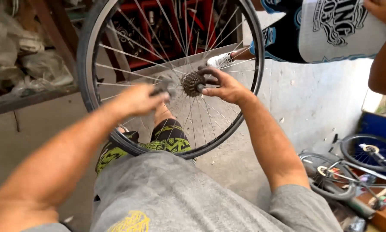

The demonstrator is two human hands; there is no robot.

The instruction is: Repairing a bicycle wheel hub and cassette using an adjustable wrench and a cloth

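A spoked bicycle wheel point(86, 77) with a black tyre stands upright in front of me, its lower edge resting against my lap. At its hub sits a dark, greasy sprocket cluster point(192, 83). My right hand point(224, 87) grips the cluster from the right, fingers wrapped over it. My left hand point(138, 99) is blurred and closed around a dark part at the hub's left side; what it holds is not clear.
Another person point(330, 28) in a printed shirt and dark shorts stands at the top right. A bicycle point(352, 169) lies on the concrete floor at the lower right. A cluttered shelf point(25, 60) and a red rack point(158, 25) stand behind the wheel.
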